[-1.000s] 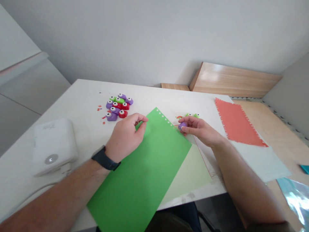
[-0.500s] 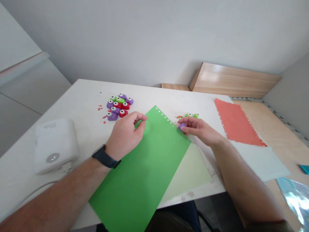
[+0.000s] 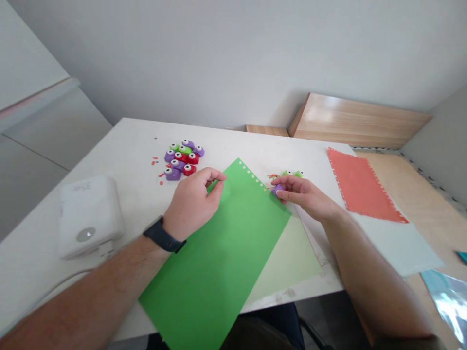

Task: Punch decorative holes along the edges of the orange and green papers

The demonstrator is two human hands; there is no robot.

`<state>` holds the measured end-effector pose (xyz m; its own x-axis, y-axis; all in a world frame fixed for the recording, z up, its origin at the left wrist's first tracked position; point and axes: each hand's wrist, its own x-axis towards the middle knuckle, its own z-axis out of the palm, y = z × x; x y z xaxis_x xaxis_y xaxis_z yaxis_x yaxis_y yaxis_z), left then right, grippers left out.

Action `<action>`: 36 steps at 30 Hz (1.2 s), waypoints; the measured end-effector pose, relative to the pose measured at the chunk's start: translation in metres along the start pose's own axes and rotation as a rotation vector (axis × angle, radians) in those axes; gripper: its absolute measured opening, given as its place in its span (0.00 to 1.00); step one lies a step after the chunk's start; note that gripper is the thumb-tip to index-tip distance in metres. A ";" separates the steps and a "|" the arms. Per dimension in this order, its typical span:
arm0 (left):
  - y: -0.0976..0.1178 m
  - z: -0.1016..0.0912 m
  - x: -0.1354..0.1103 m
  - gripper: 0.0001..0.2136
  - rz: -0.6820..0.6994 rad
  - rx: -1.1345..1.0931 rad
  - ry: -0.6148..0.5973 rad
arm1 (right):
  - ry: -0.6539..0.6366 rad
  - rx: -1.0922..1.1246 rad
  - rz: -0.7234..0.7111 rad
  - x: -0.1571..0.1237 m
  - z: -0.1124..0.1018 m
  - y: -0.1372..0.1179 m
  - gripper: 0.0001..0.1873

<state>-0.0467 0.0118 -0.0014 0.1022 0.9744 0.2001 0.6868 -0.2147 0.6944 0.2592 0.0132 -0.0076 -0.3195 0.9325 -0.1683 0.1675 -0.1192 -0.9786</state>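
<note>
A purple craft punch point(image 3: 278, 190) is pinched by the right hand point(image 3: 302, 194) at the upper-right edge of a green paper sheet point(image 3: 226, 253), with the fingers pressed together around it. A row of small punched holes is seen along that edge, and the punch is held at the end of the row, apparently so that the paper's edge is kept inside its mouth.

The left hand point(image 3: 191, 206) is placed at the sheet's upper-left edge, its fingers curled and drawn toward the thumb. The edge appears to be pinched between them, though the contact is partly hidden; the sheet is probably being steadied against the punch in this way.

The green paper sheet is laid diagonally over a pale green sheet point(image 3: 284, 262) and extends past the near edge of the tabletop point(image 3: 127, 141). A group of red, green and purple punches point(image 3: 180, 160) is gathered near the far edge, with red paper scraps point(image 3: 156, 160) beside it, and two green punches point(image 3: 292, 173) are placed just beyond the right hand. An orange-red sheet point(image 3: 359, 187), edged with similar holes, is laid toward the far right corner, on a pale blue sheet point(image 3: 397, 248). A white box point(image 3: 89, 218) is set near the left edge.
</note>
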 end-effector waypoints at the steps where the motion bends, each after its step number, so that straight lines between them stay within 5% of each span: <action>1: 0.000 0.000 0.000 0.09 0.000 0.001 0.000 | -0.001 0.002 -0.001 0.000 0.000 0.000 0.20; 36: -0.002 0.000 0.000 0.08 0.017 0.002 0.021 | -0.025 -0.015 -0.022 -0.002 0.001 -0.005 0.22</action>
<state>-0.0480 0.0128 -0.0032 0.0993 0.9690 0.2264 0.6865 -0.2315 0.6894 0.2577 0.0117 -0.0021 -0.3465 0.9259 -0.1503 0.1746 -0.0938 -0.9802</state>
